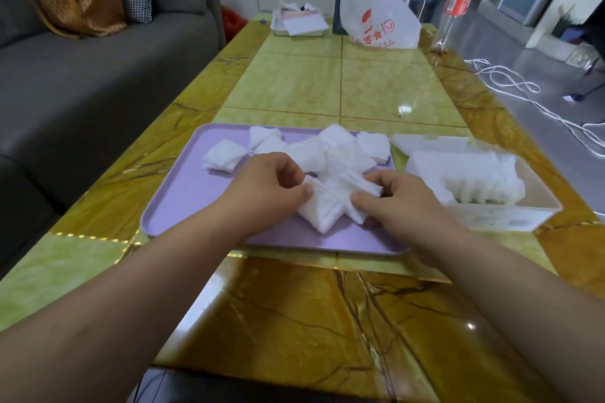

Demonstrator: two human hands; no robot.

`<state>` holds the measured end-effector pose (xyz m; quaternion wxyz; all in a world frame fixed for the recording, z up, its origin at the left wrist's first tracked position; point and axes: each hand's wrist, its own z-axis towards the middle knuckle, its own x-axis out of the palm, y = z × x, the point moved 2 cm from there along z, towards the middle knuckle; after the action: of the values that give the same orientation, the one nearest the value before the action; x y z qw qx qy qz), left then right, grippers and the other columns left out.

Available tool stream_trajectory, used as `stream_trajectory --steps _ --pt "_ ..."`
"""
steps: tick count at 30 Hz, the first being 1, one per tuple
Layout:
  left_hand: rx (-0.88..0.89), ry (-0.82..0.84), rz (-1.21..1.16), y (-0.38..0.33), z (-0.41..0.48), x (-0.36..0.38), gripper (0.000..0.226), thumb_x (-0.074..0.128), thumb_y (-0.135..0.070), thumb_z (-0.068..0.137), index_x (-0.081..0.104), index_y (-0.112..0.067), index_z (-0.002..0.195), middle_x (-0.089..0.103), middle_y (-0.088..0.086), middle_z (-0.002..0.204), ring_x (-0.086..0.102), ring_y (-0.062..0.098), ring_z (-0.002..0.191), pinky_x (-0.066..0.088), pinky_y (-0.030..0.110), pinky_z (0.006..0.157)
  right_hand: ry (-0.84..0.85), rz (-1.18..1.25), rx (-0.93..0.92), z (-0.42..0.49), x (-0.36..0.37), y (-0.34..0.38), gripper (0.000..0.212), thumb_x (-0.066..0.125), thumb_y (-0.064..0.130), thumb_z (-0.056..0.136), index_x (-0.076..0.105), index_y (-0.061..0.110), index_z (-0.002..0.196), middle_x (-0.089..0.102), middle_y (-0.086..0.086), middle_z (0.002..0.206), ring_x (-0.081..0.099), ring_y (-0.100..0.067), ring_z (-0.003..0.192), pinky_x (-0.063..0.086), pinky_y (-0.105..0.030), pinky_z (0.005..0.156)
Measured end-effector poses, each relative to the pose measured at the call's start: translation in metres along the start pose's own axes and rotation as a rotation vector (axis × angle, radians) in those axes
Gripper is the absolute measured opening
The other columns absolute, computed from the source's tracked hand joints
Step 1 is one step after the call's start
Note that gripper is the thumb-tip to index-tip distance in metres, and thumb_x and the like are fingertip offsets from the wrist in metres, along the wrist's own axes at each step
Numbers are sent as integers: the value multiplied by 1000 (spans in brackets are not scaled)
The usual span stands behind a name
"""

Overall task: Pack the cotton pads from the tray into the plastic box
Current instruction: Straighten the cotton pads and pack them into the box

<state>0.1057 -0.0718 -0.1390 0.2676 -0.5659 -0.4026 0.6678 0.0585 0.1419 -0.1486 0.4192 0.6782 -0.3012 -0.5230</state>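
White square cotton pads (330,154) lie heaped on a lilac rectangular plastic tray (183,193) on the glossy yellow-green tiled surface (327,82). Both hands meet over the near pile: the left hand (265,186) pinches one edge of a bunch, the right hand (396,199) pinches the other. Just right of the tray, a translucent white plastic box (510,219) holds a row of pads.
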Motion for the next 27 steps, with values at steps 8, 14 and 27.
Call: stream_trajectory --steps 8,14,27 --pt "21 -28 -118 -16 -5 -24 12 85 -18 82 73 -17 86 72 -10 71 63 6 62 53 23 58 -10 111 29 -3 -1 1 8 74 12 91 73 17 97 77 -13 91 68 -15 59 60 -34 67" --pt "15 129 -162 -20 -8 -22 6 74 -17 92 76 -19 98 71 -3 81 59 4 66 47 18 59 -227 140 -90 -4 -5 9 14 72 19 93 69 31 101 74 -5 94 70 -27 81 62 -45 76" --pt "63 217 -279 -23 -6 -1 10 77 -7 89 72 -3 97 71 0 74 59 10 60 48 18 56 34 203 -153 -13 -9 25 22 72 3 92 81 18 103 81 1 87 72 -10 72 61 -29 66"
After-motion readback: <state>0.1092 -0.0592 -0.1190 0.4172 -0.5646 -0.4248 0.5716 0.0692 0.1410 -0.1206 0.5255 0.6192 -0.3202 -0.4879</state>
